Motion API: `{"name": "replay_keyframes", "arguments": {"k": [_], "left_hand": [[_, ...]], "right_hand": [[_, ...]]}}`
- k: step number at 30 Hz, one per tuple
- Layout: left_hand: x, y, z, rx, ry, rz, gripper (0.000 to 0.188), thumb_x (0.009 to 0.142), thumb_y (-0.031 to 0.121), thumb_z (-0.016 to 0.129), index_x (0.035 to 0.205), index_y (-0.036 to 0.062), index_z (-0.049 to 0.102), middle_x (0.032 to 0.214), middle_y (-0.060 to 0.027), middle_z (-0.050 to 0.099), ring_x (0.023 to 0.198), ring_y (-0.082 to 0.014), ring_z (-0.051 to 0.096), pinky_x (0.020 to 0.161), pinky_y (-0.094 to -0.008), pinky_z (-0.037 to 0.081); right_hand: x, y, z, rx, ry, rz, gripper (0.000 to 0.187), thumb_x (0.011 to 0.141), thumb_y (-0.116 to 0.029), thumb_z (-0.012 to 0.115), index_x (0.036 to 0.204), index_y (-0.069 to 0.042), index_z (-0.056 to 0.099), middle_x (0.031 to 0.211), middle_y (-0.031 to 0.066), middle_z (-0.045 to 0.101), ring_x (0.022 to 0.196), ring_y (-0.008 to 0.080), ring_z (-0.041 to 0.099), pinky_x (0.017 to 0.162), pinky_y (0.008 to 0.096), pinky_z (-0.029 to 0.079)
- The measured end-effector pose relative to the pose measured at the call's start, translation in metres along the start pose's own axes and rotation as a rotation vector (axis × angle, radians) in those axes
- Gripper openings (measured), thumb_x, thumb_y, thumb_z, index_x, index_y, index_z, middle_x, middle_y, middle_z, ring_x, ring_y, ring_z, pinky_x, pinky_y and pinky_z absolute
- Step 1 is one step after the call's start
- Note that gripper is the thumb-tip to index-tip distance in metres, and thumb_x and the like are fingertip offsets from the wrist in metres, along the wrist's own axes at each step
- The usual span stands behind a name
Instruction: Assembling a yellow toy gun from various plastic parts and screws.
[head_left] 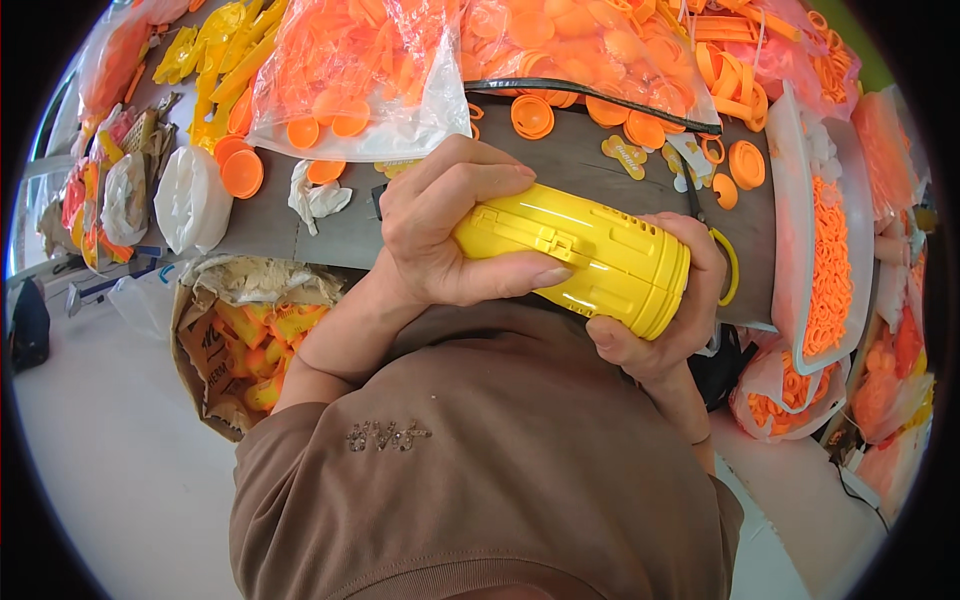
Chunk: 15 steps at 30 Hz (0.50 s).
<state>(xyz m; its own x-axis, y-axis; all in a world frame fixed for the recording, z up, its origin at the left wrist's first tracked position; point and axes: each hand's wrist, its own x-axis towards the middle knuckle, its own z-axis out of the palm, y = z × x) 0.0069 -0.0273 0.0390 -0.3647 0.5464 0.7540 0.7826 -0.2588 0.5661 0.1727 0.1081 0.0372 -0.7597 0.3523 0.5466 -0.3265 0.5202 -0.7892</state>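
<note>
The left hand (pixel 430 228) and right hand (pixel 692 325) clasp the glossy, yellow, cylindrical plastic casing (pixel 608 255); it could slip if either grip loosens.

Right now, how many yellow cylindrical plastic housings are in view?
1: the yellow cylindrical plastic housing, held between the left hand at its left end and the right hand at its right end. Others could be hidden inside the brown paper sack.

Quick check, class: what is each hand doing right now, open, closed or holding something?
Left hand: closed on the left end of the yellow case.
Right hand: closed around the same case's right end.
</note>
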Motion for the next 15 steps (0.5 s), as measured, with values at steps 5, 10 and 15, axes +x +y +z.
{"name": "replay_keyframes", "arguments": {"k": [5,10,15], "left_hand": [[0.002,0.001,-0.004,0.014,-0.040,0.018,0.054,0.059,0.041,0.082,0.085,-0.0015,0.061,0.078,-0.0123,0.061,0.063,-0.0193,0.062,0.051,-0.0269,0.048],[0.008,0.015,-0.007,0.084,-0.275,0.116,0.062,0.055,0.038,0.082,0.095,-0.0022,0.058,0.084,-0.0135,0.060,0.063,-0.0239,0.059,0.053,-0.0311,0.048],[0.006,0.019,-0.009,0.048,-0.444,0.091,0.054,0.052,0.021,0.076,0.097,-0.0019,0.056,0.083,-0.0121,0.060,0.065,-0.0243,0.059,0.053,-0.0316,0.047]], "right_hand": [[-0.004,0.003,0.000,-0.045,0.003,-0.027,0.086,0.068,-0.045,0.077,0.121,0.008,0.036,0.107,0.0184,0.050,0.091,0.0221,0.054,0.078,0.0319,0.046],[0.002,-0.007,-0.009,-0.130,-0.055,-0.158,0.087,0.066,-0.044,0.080,0.120,0.007,0.036,0.104,0.0193,0.051,0.089,0.0252,0.055,0.075,0.0347,0.048],[-0.004,-0.015,-0.008,-0.204,-0.128,-0.222,0.088,0.060,-0.039,0.084,0.120,0.004,0.037,0.101,0.0197,0.051,0.088,0.0269,0.056,0.075,0.0347,0.051]]}}
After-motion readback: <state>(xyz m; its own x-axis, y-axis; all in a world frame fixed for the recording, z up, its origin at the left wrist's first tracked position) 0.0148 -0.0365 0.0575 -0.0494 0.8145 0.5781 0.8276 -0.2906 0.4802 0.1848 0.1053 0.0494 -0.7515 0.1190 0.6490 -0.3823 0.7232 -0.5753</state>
